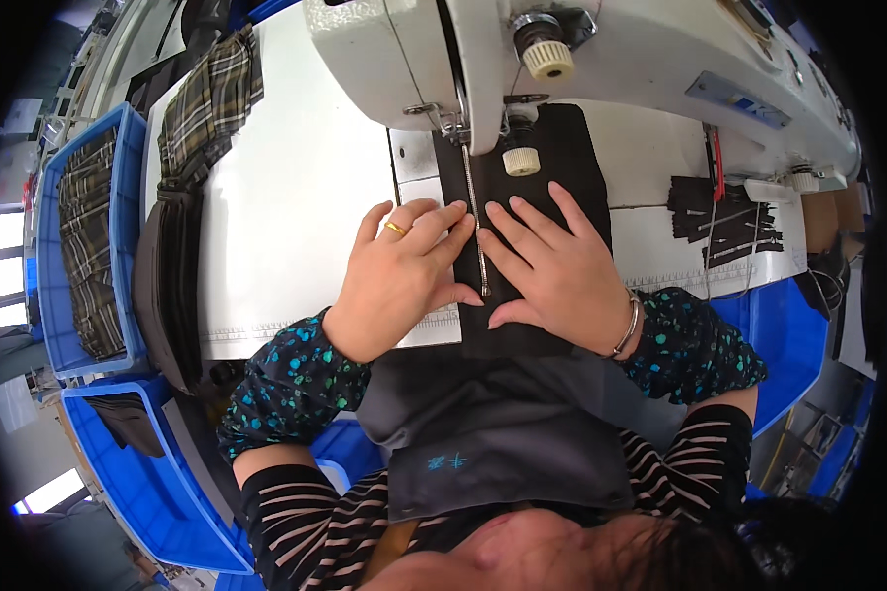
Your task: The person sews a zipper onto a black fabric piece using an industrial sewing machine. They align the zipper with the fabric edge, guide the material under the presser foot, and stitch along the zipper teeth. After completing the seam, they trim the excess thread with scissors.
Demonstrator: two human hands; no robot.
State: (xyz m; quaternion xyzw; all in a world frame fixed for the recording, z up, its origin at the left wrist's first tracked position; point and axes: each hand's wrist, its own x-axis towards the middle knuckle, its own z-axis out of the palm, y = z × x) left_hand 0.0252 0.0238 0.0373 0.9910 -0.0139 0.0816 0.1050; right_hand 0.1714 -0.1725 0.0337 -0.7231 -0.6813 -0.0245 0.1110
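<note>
A black fabric panel lies on the white table under the head of a sewing machine. A metal-toothed zipper runs down the panel from the needle area toward me. My left hand rests flat along the zipper's left side, fingertips at its edge and thumb near its lower end; a gold ring is on one finger. To the right of the zipper, my right hand lies spread on the black fabric, thumb near the panel's lower part. Neither hand grips anything; the needle itself is hidden by the machine head.
Several short black zippers lie at the right, near red-handled snips. Plaid fabric and folded dark pieces line the table's left edge. Beyond stand blue bins with plaid pieces. A ruler strip follows the front edge.
</note>
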